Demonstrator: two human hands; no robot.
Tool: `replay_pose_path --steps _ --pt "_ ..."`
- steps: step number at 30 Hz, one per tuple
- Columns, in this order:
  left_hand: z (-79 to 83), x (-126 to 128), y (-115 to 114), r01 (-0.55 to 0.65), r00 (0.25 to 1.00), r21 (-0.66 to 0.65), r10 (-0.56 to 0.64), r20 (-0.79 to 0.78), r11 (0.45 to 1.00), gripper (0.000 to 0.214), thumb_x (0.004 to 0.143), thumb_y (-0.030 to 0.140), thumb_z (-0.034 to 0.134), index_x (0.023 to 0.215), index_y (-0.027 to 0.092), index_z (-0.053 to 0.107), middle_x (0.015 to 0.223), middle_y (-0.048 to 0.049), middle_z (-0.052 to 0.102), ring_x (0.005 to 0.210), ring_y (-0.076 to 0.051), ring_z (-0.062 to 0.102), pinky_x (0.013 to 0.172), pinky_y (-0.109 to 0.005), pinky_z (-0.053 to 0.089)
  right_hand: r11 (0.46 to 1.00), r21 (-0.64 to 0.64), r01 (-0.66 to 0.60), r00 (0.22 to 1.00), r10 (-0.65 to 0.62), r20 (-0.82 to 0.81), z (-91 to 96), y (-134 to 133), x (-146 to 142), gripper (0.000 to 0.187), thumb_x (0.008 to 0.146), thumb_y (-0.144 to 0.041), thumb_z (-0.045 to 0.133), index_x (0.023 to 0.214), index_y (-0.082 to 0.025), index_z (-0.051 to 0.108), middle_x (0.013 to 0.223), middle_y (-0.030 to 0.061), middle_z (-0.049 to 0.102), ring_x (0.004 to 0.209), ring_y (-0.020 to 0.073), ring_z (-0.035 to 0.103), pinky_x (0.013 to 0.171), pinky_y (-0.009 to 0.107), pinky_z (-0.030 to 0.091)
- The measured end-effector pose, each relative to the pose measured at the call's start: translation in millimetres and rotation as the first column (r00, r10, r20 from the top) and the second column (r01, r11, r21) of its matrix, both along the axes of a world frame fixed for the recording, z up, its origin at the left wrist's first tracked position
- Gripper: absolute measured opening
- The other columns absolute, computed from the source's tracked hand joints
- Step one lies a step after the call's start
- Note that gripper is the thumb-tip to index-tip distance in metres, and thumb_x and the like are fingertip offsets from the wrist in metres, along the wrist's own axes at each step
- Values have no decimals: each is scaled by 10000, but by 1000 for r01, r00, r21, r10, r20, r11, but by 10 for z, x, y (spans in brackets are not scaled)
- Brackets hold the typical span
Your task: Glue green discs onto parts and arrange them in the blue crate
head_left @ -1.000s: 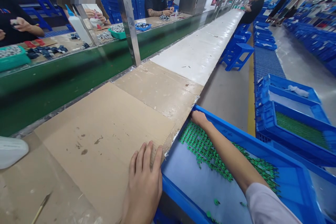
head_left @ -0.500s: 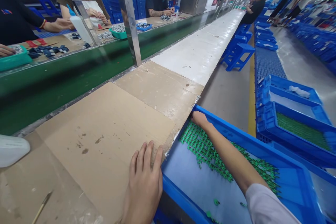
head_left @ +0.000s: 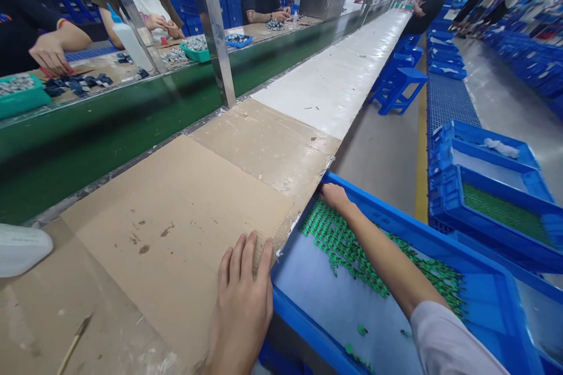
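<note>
My left hand (head_left: 243,299) lies flat on the cardboard sheet (head_left: 176,205) near the bench edge, fingers stretched out, holding nothing. Beyond that edge, my right hand (head_left: 335,196) is curled at the far corner of a blue plastic tray (head_left: 492,272). Its fingertips point away under the bench edge, so what they grip, if anything, is hidden. Rows of small green pieces (head_left: 347,246) cover part of the tray's pale liner, below my right hand and forearm. A few loose green pieces (head_left: 362,330) lie nearer to me.
A brush (head_left: 75,343) and a white bottle (head_left: 24,251) lie at the left of the bench. Behind a metal post (head_left: 213,29) runs a green belt (head_left: 132,135), with co-workers seated across it. More blue trays (head_left: 505,205) and a blue stool (head_left: 402,91) stand to the right.
My hands stay in nearly the same place; the view shifts slightly. Across the belt, the co-worker at far left has brought a hand down to the dark pieces on their table.
</note>
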State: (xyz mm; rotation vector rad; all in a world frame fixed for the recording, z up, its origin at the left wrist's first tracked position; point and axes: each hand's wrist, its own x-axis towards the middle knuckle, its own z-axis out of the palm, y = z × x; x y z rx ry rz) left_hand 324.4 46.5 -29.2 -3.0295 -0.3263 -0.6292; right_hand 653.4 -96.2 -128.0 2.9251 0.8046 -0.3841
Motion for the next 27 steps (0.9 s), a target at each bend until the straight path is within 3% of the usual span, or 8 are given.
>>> replay_pose_path --steps 4,7,11,13,16,19,23,27 --pt "12 7 4 3 1000 -5 -3 -29 1000 422 933 179 504 1336 192 631 1425 -151 579 1309 -340 524 1077 -504 404 997 75 -8 1000 7 6 89 -36 -37 261 939 -212 519 1123 -130 684 1106 183 721 1033 281 686 833 322 508" --pt "27 14 16 17 998 8 -16 -53 1000 424 934 186 514 1345 178 616 1429 -166 567 1320 -355 513 1079 -522 410 983 176 -48 999 47 7 190 -187 -171 266 967 -233 488 1171 -171 647 1144 121 707 1052 227 659 856 283 485" --pt "49 26 23 42 998 32 -40 -54 999 415 928 175 526 1333 155 613 1422 -189 563 1316 -374 517 1073 -540 421 874 461 -152 988 146 50 279 -617 -612 211 953 -233 502 1099 -177 644 1008 75 697 871 185 650 796 276 480" --pt "61 28 18 45 997 29 -43 -59 999 416 929 168 524 1336 152 606 1423 -193 560 1321 -376 515 1079 -542 420 844 511 -164 986 158 56 269 -874 -918 186 955 -239 491 1038 -175 644 967 75 685 835 187 643 770 282 481" --pt "79 21 12 43 997 19 -42 -65 999 424 935 172 519 1353 153 587 1435 -194 547 1335 -368 504 1095 -536 411 883 448 -137 988 151 3 169 -1196 -1386 216 981 -233 441 1041 -186 643 1010 86 680 917 194 649 806 280 485" --pt "92 17 14 46 996 10 -46 -70 999 439 940 178 512 1375 146 566 1450 -207 526 1355 -367 483 1109 -536 398 955 290 -69 985 110 -130 -4 -1354 -1783 246 996 -236 437 1131 -198 640 1114 89 683 981 195 663 823 271 496" --pt "96 20 18 54 995 -12 -55 -79 998 444 940 184 505 1377 140 567 1460 -220 513 1365 -376 471 1106 -549 394 995 101 3 977 19 -213 -228 -1331 -2102 320 1014 -261 449 1299 -198 579 1303 105 635 1060 217 673 863 290 514" --pt "96 17 14 51 995 -30 -53 -82 998 446 944 182 497 1383 143 564 1464 -214 510 1375 -372 461 1115 -543 383 997 47 64 982 -54 -181 -332 -1226 -2187 346 1025 -298 447 1331 -175 551 1332 122 601 1064 226 678 858 296 528"
